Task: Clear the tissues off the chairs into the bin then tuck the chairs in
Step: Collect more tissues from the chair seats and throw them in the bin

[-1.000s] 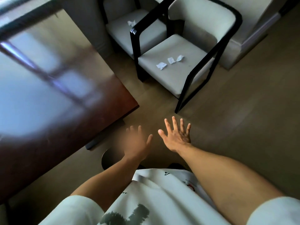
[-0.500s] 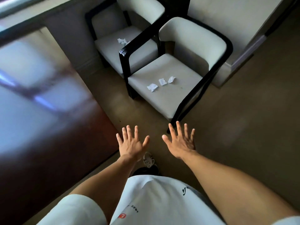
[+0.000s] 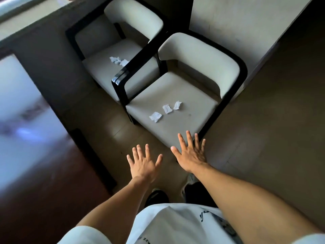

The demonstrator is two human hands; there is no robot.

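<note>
Both hands, left hand (image 3: pixel 143 165) and right hand (image 3: pixel 190 154), spread flat, fingers splayed, holding nothing. Just beyond the right hand, three tissues (image 3: pixel 165 111) lie on the near chair (image 3: pixel 177 95); more tissues (image 3: pixel 118 61) on the far chair (image 3: pixel 112 67).

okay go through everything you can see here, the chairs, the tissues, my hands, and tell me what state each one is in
Near chair: pulled out, three tissues on its seat.
Near tissues: crumpled, lying apart in a row, untouched.
Far chair: pulled out, beside the near chair.
Far tissues: crumpled, bunched together on the seat.
Left hand: open, fingers spread, empty.
Right hand: open, fingers spread, empty, at the near chair's front edge.
</note>
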